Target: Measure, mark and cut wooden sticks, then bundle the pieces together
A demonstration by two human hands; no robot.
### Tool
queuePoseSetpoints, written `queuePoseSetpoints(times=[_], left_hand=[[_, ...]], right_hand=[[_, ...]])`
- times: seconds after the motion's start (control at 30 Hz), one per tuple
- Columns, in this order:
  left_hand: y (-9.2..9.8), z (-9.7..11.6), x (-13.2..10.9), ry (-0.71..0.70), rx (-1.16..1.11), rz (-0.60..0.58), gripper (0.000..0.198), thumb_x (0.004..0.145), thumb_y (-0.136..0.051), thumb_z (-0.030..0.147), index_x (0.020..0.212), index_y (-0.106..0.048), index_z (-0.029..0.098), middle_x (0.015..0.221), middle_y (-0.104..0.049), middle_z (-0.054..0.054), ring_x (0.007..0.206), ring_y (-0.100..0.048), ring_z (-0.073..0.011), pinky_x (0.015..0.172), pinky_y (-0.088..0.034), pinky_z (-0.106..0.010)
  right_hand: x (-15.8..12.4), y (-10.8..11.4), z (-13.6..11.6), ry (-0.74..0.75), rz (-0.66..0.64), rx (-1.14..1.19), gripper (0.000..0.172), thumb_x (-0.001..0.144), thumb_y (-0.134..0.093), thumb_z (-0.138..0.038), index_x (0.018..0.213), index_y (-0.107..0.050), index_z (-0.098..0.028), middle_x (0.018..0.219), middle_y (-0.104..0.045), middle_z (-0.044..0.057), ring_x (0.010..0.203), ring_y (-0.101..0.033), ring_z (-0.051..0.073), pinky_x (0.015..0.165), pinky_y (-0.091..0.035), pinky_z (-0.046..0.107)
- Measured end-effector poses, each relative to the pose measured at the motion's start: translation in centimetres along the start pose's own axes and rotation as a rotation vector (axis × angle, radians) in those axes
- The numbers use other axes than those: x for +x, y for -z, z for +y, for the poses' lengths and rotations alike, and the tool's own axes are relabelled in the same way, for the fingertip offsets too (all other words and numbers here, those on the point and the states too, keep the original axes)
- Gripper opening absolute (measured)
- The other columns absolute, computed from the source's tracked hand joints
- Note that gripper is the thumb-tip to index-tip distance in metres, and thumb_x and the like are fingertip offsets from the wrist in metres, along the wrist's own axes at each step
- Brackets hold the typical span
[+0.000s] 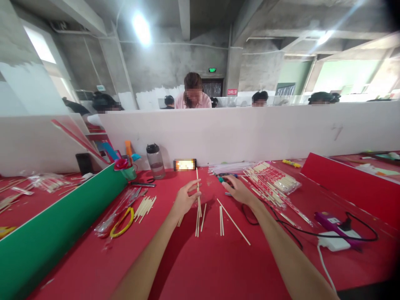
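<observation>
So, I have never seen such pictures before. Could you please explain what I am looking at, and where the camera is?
There is no machine here. A person wears one camera on the head, so the single picture looks forward and down along that person's two bare arms. The left hand pinches a thin wooden stick that stands up. The right hand lies over a teal-handled tool; whether it grips it, I cannot tell. Both are above a red table. On it lie loose sticks, packets of sticks, a water bottle, a phone and a purple tool with a black cable. Other people sit behind the white partition.
</observation>
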State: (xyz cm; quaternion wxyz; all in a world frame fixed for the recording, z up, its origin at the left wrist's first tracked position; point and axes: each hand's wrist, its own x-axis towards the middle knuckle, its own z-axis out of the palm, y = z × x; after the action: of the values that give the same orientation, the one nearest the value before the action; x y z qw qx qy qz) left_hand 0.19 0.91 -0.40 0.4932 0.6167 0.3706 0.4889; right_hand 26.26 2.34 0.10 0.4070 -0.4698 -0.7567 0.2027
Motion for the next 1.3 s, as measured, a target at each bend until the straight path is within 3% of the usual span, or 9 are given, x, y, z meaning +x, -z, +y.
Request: queuePoseSetpoints(times=[0.13,0.23,0.37,0.57,0.83,1.1,1.3], left_hand=[[0.2,0.4,-0.1,0.056,0.001,-0.071,0.064,0.072,-0.078,0.038,0.131,-0.058,0.024,0.129,-0.062,-0.014,0.095,-0.070,-0.0253,0.077,-0.059,-0.035],[0.3,0.8,-0.3,0.136,-0.058,-0.132,0.063,0.073,-0.078,0.036,0.131,-0.056,0.026,0.130,-0.061,-0.014,0.083,-0.072,-0.0206,0.074,-0.059,-0.035],[0.2,1.3,-0.6,0.159,-0.115,-0.178,0.062,0.073,-0.079,0.033,0.131,-0.056,0.029,0.131,-0.061,-0.012,0.083,-0.072,-0.0200,0.076,-0.059,-0.035],[-0.2,1.7,-0.9,0.175,-0.124,-0.194,0.063,0.074,-0.078,0.031,0.133,-0.055,0.028,0.119,-0.067,-0.012,0.084,-0.073,-0.0220,0.075,-0.060,-0.035],[-0.5,1.5,-1.0,0.209,-0.144,-0.246,0.062,0.075,-0.078,0.031,0.132,-0.055,0.028,0.118,-0.065,-0.011,0.083,-0.073,-0.0203,0.081,-0.059,-0.038],[-0.3,1.5,-1.0,0.197,-0.145,-0.263,0.061,0.076,-0.078,0.031,0.131,-0.055,0.028,0.122,-0.064,-0.012,0.087,-0.072,-0.0195,0.084,-0.058,-0.040],[-0.1,1.1,-0.8,0.207,-0.120,-0.281,0.061,0.075,-0.079,0.033,0.131,-0.055,0.027,0.126,-0.062,-0.013,0.086,-0.072,-0.0196,0.084,-0.058,-0.041]], right_hand=[[-0.9,1.1,-1.3,-0.189,-0.272,0.422,0.049,0.085,-0.057,-0.056,0.115,-0.062,-0.018,0.082,-0.065,0.003,0.068,-0.062,0.017,0.065,-0.050,0.029],[-1.4,1.5,-1.8,-0.249,-0.352,0.569,0.050,0.078,-0.067,-0.056,0.109,-0.065,-0.017,0.085,-0.066,0.002,0.071,-0.062,0.017,0.067,-0.051,0.028],[-1.6,1.9,-2.1,-0.223,-0.428,0.520,0.044,0.078,-0.069,-0.051,0.105,-0.070,-0.016,0.095,-0.069,0.005,0.087,-0.065,0.021,0.080,-0.051,0.032],[-1.6,1.6,-1.8,-0.257,-0.433,0.423,0.046,0.072,-0.073,-0.049,0.107,-0.072,-0.019,0.110,-0.070,0.007,0.107,-0.061,0.029,0.097,-0.046,0.042],[-1.4,1.8,-2.5,-0.173,-0.553,0.378,0.046,0.078,-0.068,-0.051,0.109,-0.072,-0.017,0.109,-0.071,0.007,0.105,-0.062,0.027,0.097,-0.046,0.040],[-1.5,2.1,-3.7,-0.204,-0.529,0.326,0.048,0.075,-0.070,-0.053,0.106,-0.073,-0.017,0.109,-0.071,0.008,0.106,-0.061,0.028,0.095,-0.048,0.037],[-1.3,1.7,-2.7,-0.160,-0.569,0.309,0.046,0.078,-0.068,-0.052,0.109,-0.072,-0.017,0.107,-0.071,0.007,0.104,-0.061,0.027,0.094,-0.047,0.036]])
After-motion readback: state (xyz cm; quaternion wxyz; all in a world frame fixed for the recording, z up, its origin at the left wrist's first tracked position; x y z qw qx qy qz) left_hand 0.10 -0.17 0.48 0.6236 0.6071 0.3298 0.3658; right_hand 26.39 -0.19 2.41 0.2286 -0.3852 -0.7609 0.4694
